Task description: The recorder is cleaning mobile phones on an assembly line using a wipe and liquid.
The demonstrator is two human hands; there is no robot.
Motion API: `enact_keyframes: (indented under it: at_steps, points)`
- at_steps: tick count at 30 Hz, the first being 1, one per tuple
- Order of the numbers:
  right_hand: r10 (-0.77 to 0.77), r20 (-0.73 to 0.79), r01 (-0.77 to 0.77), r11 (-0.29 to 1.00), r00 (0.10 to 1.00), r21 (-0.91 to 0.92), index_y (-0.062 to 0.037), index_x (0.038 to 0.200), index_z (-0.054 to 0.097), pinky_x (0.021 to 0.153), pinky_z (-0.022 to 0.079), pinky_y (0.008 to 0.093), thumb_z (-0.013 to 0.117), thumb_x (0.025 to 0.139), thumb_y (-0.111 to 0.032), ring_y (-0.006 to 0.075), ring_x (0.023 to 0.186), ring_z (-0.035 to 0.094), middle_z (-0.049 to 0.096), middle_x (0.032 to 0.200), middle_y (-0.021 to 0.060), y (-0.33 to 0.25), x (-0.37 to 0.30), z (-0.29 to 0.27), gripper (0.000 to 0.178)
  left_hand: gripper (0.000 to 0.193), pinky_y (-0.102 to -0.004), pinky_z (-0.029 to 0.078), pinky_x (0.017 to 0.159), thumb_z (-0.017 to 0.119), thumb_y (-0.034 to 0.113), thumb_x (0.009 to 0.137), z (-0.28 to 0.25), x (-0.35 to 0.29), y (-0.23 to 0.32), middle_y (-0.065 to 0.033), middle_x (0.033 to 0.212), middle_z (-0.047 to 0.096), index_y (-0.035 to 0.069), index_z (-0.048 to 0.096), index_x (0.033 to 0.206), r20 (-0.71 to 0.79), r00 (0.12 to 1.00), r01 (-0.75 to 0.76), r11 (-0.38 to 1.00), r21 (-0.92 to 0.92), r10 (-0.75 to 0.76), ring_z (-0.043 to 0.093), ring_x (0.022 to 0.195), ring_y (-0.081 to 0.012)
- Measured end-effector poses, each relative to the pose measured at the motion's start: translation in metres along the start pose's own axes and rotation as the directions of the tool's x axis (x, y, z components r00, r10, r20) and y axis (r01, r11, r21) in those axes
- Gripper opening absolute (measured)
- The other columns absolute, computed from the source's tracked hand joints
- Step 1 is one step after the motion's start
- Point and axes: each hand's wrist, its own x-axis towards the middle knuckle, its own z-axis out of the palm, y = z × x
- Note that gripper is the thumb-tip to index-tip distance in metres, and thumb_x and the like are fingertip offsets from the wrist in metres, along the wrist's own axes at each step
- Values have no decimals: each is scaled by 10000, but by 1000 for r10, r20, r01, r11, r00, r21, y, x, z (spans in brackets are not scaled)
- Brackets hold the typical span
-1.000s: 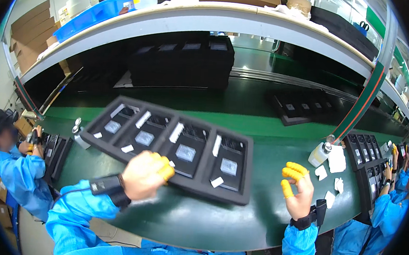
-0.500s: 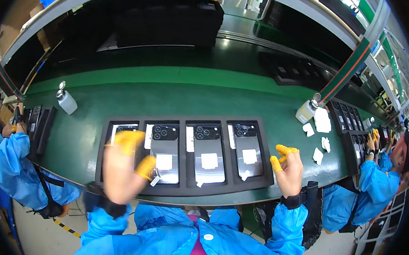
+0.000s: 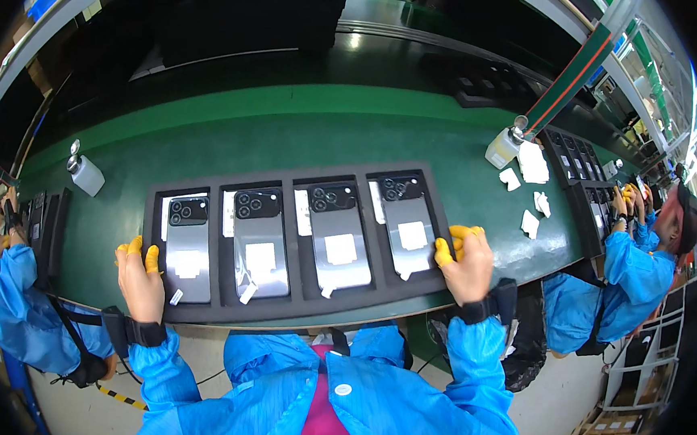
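A dark foam tray (image 3: 298, 291) lies slightly askew on the green bench in front of me. It holds several grey smartphones, back side up, each with a cluster of camera lenses, a white label and a small white tab at the lower end. The leftmost phone (image 3: 195, 243) and the rightmost phone (image 3: 407, 211) sit in the end pockets. My left hand (image 3: 142, 282) grips the tray's left edge, yellow covers on its fingertips. At the opposite edge my right hand (image 3: 466, 266), with similar covers, holds the rim between thumb and fingers.
White pump bottles stand at left (image 3: 86, 174) and right (image 3: 504, 147). Crumpled white wipes (image 3: 533, 162) lie beside the right one. A striped green post (image 3: 570, 78) rises behind it. Co-workers in blue sit left (image 3: 16, 291) and right (image 3: 633, 278), near more phone trays.
My left hand has come off the phones at the left to the tray's left edge. The right hand has closed on the right edge. The tray now sits more slanted.
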Motion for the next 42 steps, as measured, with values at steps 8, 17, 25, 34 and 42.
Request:
enact_keyframes:
  at_steps: [8,17,25,34,42]
  points:
    - [-8,-102,7,1000,995,-10,23,949,652,551,462,328,780,689,11,236,619,562,576,817,123,-11,-19,-50,290,251,-446,436,940,617,36,914,-26,-6,22,-248,1127,589,-94,607,1129,-84,996,-54,992,-117,44,549,1034,-445]
    - [26,-87,-22,999,996,43,32,934,650,568,496,333,787,700,-12,235,631,600,599,847,127,19,-19,-11,275,216,-464,445,934,650,22,887,10,2,22,-257,1150,589,-121,615,1045,-78,995,-61,994,-92,54,558,1034,-462]
    - [-27,-191,41,996,981,73,36,960,653,509,412,293,776,698,21,188,571,501,554,795,104,24,-26,-10,290,308,-462,441,950,627,18,907,7,-7,27,-257,1149,574,-75,607,1199,-131,991,-24,996,-83,13,557,1067,-448]
    - [-4,-179,27,991,984,129,41,988,654,515,379,278,764,742,13,164,614,502,537,801,85,30,-28,-8,272,318,-464,435,948,644,-16,867,3,-6,30,-252,1091,573,-90,603,1174,-148,986,-91,992,-92,77,562,1008,-454]
    - [17,-162,-1,995,987,98,39,984,654,535,402,277,762,742,14,165,632,515,548,810,82,30,-29,-13,267,318,-463,451,916,651,-1,866,7,-4,33,-262,1099,571,-83,609,1170,-117,991,-73,989,-129,58,557,1014,-462]
